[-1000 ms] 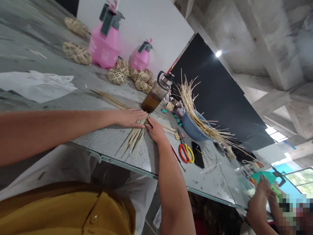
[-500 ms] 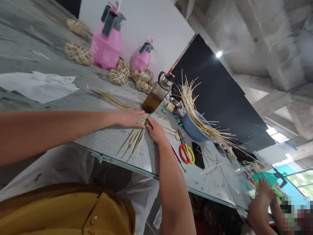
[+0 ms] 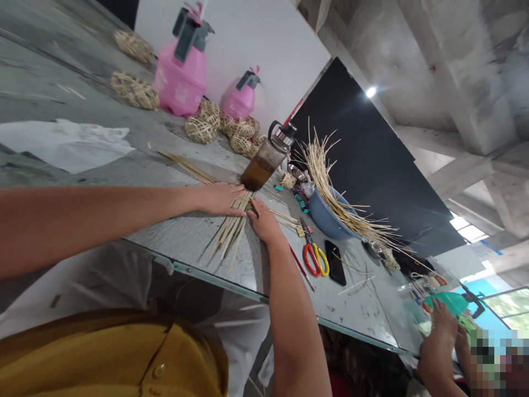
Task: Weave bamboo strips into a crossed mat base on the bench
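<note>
Thin bamboo-like strips (image 3: 230, 234) lie crossed and partly woven on the grey table, fanning toward its front edge. My left hand (image 3: 223, 199) rests flat across them from the left, fingers stretched out. From the right, my right hand (image 3: 262, 218) presses on the strips, its fingers spread, thumb near my left fingertips. A bottle of brown liquid (image 3: 259, 168) stands just beyond my hands. Right of my right hand lie scissors (image 3: 316, 258) with one red and one yellow handle, a thin red tool (image 3: 301, 268) and a black phone (image 3: 335, 263).
Woven balls (image 3: 201, 129) and pink spray bottles (image 3: 182, 77) stand along the back. A blue basin (image 3: 328, 216) holds long strips (image 3: 326, 182). White cloth (image 3: 66, 144) lies at the left. Another person's hands (image 3: 444, 322) are at the far right near a green sprayer (image 3: 450, 302).
</note>
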Motion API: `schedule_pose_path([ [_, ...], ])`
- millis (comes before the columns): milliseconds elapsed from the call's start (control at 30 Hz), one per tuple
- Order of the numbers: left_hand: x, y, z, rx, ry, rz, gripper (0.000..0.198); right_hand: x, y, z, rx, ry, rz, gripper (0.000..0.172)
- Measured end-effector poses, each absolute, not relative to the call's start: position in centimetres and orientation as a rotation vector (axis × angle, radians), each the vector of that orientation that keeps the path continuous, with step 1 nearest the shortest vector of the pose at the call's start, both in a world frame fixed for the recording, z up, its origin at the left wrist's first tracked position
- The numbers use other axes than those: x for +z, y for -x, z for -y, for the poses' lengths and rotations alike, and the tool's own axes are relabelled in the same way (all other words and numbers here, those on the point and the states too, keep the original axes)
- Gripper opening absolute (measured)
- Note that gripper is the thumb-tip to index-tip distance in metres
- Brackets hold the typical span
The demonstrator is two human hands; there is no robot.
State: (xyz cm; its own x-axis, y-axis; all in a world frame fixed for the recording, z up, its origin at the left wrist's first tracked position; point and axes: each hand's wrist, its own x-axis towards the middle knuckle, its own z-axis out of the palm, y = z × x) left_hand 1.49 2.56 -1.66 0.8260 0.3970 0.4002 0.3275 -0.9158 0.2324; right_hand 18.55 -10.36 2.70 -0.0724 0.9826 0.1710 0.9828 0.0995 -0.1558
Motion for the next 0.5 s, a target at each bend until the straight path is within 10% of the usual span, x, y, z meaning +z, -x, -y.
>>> schedule_pose_path([
  [500, -1.45, -1.45, -2.45, 0.610, -2.838, -0.529, 0.084, 2.39, -18.62, 10.51, 0.019, 2.001, 2.125, 0.054],
])
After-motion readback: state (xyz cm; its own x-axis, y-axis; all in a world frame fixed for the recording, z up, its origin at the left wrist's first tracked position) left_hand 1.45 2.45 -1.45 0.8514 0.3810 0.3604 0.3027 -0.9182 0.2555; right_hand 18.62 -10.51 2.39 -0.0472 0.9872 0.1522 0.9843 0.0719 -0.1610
